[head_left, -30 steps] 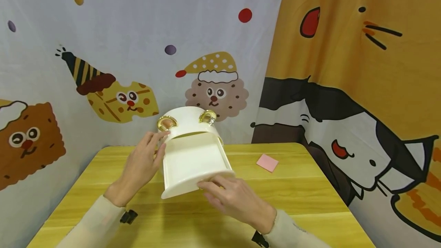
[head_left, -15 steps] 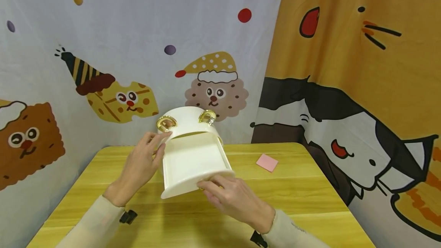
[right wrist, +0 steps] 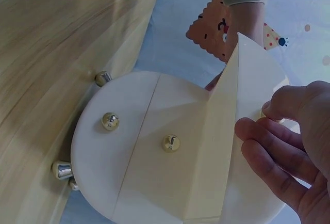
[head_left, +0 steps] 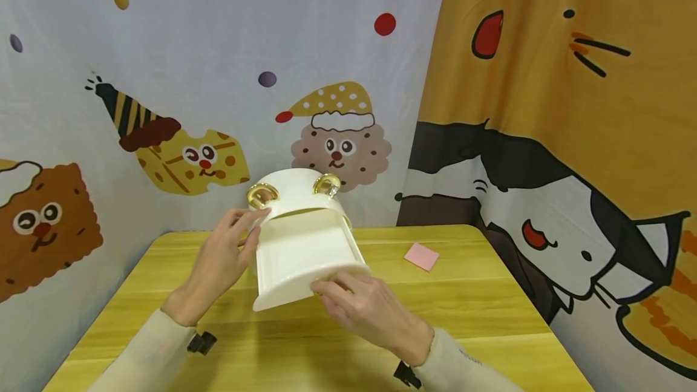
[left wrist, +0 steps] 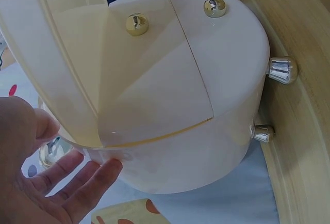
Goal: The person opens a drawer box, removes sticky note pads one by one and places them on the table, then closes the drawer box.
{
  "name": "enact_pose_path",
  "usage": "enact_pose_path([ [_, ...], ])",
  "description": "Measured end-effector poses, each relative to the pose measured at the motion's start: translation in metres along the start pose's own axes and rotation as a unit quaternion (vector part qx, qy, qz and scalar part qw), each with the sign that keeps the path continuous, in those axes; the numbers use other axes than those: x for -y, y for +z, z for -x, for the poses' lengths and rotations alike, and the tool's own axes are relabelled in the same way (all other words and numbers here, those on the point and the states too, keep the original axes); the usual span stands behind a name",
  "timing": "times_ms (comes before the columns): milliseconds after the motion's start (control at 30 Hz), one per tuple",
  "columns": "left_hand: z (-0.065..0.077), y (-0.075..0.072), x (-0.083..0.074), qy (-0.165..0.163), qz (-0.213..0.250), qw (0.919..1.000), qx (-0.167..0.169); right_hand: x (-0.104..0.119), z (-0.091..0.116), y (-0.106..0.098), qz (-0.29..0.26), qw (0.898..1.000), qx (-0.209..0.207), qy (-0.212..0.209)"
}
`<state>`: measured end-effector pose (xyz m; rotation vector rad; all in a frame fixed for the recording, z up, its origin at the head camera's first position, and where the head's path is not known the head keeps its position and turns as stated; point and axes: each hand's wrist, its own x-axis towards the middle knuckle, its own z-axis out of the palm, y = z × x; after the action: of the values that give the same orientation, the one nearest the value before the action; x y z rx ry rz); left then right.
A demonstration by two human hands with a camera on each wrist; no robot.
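A white round storage box (head_left: 296,184) with gold ring-shaped ears stands on the table, its top drawer (head_left: 305,247) pulled far out toward me. Bare white floor shows inside that drawer. With thumb and fingertips, my right hand (head_left: 370,313) pinches the small gold knob (right wrist: 263,111) on the drawer's front, which the fingers mostly hide. My left hand (head_left: 220,256) touches the left side of the box near its upper edge, fingers extended and slightly bent. Below, two lower drawer fronts with gold knobs (left wrist: 137,24) are flush in the box, as the wrist views show.
A pink sticky-note pad (head_left: 422,257) lies on the wood-grain table (head_left: 463,301) right of the box. Short metallic feet (left wrist: 282,70) hold the box off the tabletop. A printed cartoon curtain (head_left: 218,29) hangs behind and beside the table.
The pulled-out drawer's front edge has shifted very slightly up and back along with my right hand. My left hand stays on the side of the box.
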<state>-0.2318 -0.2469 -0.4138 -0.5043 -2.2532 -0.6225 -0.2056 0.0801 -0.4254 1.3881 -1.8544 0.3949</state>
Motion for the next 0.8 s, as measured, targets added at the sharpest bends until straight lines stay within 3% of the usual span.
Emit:
enact_pose_path([
  [800,0.0,-0.002,-0.003,-0.041,0.039,0.9982,0.021,-0.021,-0.021,0.014,0.014,0.999,-0.018,0.027],
])
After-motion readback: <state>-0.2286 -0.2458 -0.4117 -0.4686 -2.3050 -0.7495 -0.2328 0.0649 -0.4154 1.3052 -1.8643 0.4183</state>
